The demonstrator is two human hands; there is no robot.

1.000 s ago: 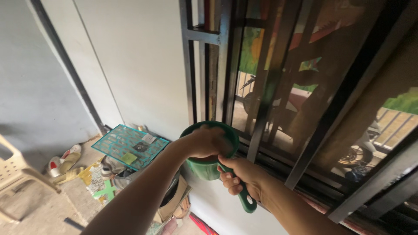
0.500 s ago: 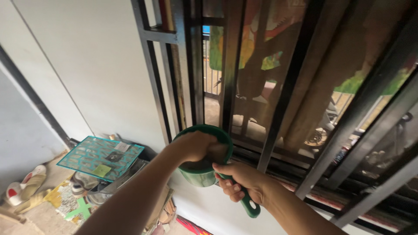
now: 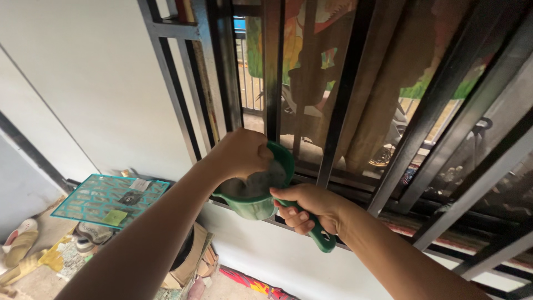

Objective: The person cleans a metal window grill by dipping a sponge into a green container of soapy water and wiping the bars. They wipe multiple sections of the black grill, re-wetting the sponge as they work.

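I see my right hand wrapped tight around the handle of a green dipper, fingers curled under and thumb lying along the top, wrist bent slightly inward. The handle's rounded end pokes out below my knuckles. I am holding the dipper up in front of a black window grille, just above the sill, with its cup tipped a little toward me.

My left hand reaches in from the lower left with the forearm stretched long, and it is bunched into a loose fist over the mouth of the cup. The fingers go down inside, so I cannot tell whether they grip anything there. Something pale grey shows in the cup beneath that hand, but I cannot make out what it is.

The hand covers most of the cup's near rim, and my right palm hides the middle of the handle. Beyond the bars I make out blurred shapes only: a brown curtain and what looks like a motorbike. Down at the left, a teal patterned board leans at the foot of the wall above scattered shoes, partly cut off by my arm.
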